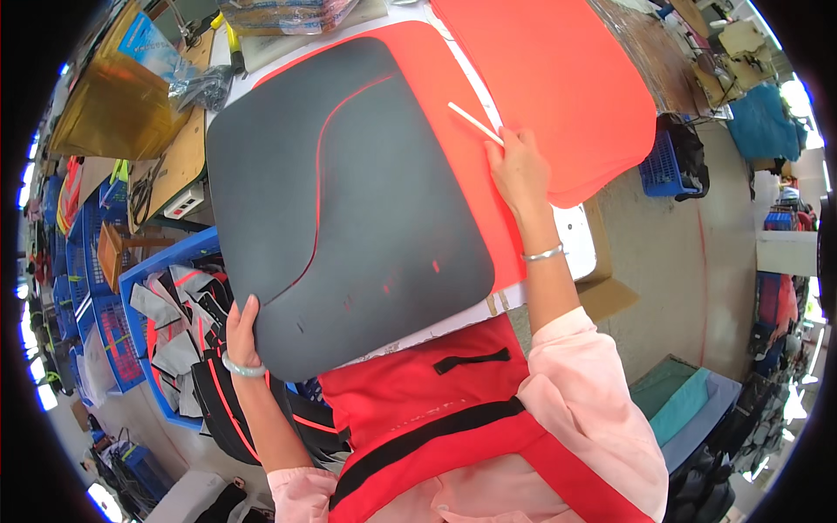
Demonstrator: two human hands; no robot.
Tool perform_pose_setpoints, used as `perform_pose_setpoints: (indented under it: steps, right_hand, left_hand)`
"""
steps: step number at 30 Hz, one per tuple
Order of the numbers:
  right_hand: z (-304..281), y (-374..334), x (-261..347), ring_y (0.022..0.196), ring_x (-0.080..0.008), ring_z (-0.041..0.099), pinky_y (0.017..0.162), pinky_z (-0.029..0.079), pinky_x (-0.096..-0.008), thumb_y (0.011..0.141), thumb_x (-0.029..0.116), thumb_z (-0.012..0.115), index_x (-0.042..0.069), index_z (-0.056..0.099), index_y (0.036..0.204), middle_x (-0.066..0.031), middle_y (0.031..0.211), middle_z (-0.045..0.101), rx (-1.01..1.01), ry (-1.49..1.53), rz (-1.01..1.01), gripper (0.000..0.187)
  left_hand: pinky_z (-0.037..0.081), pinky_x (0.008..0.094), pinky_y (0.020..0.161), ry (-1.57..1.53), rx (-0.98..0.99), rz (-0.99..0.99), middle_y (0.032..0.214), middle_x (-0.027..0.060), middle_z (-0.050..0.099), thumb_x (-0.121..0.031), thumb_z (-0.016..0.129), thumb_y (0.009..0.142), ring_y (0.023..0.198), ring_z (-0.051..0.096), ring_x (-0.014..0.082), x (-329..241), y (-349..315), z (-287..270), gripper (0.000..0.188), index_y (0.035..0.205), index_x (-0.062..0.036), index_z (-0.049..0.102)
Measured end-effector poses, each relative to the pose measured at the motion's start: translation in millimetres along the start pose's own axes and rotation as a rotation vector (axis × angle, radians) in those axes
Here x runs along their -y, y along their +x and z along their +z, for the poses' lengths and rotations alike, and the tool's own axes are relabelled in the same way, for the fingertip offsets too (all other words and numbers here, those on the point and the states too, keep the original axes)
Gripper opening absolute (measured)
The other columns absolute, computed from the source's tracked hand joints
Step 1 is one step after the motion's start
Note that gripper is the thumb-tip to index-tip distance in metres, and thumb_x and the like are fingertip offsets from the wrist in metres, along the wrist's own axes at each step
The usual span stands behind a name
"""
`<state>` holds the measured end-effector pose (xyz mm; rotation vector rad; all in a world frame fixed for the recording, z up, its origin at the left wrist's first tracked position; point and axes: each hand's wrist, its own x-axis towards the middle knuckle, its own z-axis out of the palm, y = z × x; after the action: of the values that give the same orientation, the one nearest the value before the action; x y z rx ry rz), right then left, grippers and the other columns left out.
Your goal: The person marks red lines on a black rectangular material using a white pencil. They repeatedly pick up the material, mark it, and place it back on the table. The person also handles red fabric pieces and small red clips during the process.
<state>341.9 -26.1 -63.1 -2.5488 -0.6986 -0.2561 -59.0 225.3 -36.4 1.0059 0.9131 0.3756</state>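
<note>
A large dark grey panel [375, 174] with rounded corners lies on orange-red sheets [427, 78]. A curved slit runs down it and shows red, and a few small slits sit near its lower edge. My left hand [242, 333] grips the panel's near left corner, thumb along the edge; the other fingers are partly hidden. Over the orange sheet beyond the panel's right side, my right hand [520, 170] holds a thin white stick [475, 122], like a pen, between thumb and fingers. Its tip points up and left, apart from the panel.
Another stack of orange-red sheets [558, 87] lies at the far right of the table. A blue crate [138, 277] of grey and black pieces stands at the left. On the floor to the right are a cardboard box [610, 298] and a blue basket [660, 166].
</note>
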Motion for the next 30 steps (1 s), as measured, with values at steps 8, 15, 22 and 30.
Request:
perform_pose_setpoints:
  steps: [8, 15, 22, 30]
  right_hand:
    - [5.9, -0.6, 16.7, 0.082, -0.0275, 0.064, 0.065, 0.053, -0.0398, 0.080, 0.020, 0.073, 0.002, 0.065, 0.105, -0.0116, 0.100, 0.057, -0.059, -0.052, 0.083, 0.031]
    - [17.3, 12.8, 4.6, 0.080, -0.0296, 0.064, 0.063, 0.050, -0.0420, 0.082, 0.016, 0.069, 0.006, 0.065, 0.093, -0.0102, 0.082, 0.063, -0.143, -0.019, -0.084, 0.015]
    - [-3.6, 91.8, 5.5, 0.081, -0.0373, 0.063, 0.066, 0.048, -0.0480, 0.093, 0.031, 0.054, 0.005, 0.061, 0.093, -0.0187, 0.084, 0.065, 0.135, 0.155, 0.068, 0.027]
    - [-51.3, 275.4, -219.6, 0.094, -0.0417, 0.062, 0.077, 0.048, -0.0507, 0.093, 0.041, 0.049, 0.010, 0.064, 0.104, -0.0199, 0.100, 0.066, -0.110, -0.188, 0.132, 0.037]
  left_hand:
    - [0.049, 0.0288, 0.090, 0.043, -0.041, 0.069, 0.122, 0.0085, 0.061, -0.014, 0.056, 0.097, 0.105, 0.060, 0.0160, 28.0, -10.4, -30.8, 0.038, 0.132, -0.0003, 0.052]
    - [0.046, 0.0306, 0.094, 0.102, -0.041, 0.102, 0.125, 0.0097, 0.060, -0.011, 0.055, 0.096, 0.110, 0.059, 0.0180, 33.2, -9.2, -28.0, 0.040, 0.134, 0.0010, 0.050]
    - [0.047, 0.0330, 0.095, 0.001, 0.021, 0.062, 0.121, 0.0100, 0.062, -0.008, 0.054, 0.096, 0.108, 0.060, 0.0192, 14.6, -24.3, 1.5, 0.039, 0.133, 0.0014, 0.049]
    - [0.046, 0.0337, 0.097, 0.060, -0.048, -0.004, 0.124, 0.0104, 0.060, -0.008, 0.062, 0.090, 0.109, 0.059, 0.0201, 22.8, -8.8, 32.9, 0.046, 0.133, 0.0000, 0.048]
